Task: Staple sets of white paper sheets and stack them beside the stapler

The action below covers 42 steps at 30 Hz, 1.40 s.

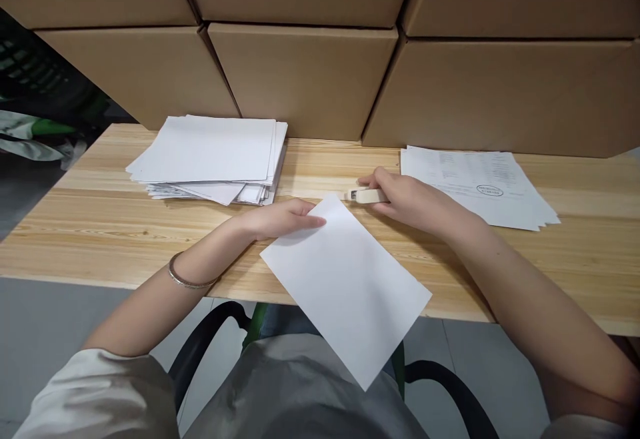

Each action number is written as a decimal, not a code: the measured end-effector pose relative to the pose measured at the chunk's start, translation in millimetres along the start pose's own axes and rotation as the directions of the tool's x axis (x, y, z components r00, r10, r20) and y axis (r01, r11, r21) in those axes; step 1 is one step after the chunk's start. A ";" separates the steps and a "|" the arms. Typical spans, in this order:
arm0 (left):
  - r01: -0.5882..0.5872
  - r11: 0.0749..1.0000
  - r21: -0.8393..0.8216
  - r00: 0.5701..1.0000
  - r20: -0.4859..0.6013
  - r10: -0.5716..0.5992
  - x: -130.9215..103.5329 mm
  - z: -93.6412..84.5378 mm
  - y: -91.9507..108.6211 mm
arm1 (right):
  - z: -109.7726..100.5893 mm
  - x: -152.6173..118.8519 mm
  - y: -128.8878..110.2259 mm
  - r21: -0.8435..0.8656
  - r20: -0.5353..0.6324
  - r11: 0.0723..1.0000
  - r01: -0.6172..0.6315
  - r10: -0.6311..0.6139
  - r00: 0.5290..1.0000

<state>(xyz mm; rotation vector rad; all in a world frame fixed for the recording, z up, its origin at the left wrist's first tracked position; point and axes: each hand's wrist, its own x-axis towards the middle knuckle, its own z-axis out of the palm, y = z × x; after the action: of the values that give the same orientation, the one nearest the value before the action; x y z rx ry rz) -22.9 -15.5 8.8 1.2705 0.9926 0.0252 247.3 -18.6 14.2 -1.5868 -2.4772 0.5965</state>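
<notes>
My left hand is closed on the upper left corner of a white sheet of paper, thumb on top and fingers underneath. The sheet is tilted cornerwise, partly over the table's front edge and partly over my lap. My right hand is wrapped round a small cream stapler, its dark-marked end pointing left. That end is a little to the right of the sheet's top corner, seemingly apart from it. Whether more than one sheet is in my left hand cannot be made out.
A thick, uneven stack of paper lies at the back left of the wooden table. Several printed sheets with an oval stamp lie at the right, beyond my right forearm. Large cardboard boxes form a wall behind.
</notes>
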 end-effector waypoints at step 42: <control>0.030 0.971 0.236 0.978 0.195 -0.078 6.3 -5.5 18.8 | 35.0 23.5 -36.5 0.044 -0.234 0.992 0.119 -0.106 0.966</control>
<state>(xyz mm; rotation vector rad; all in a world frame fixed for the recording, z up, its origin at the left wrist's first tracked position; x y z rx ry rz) -13.3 -1.3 20.3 1.4268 0.8698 -0.2655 195.1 -19.7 -5.3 -1.3953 -2.3362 0.4352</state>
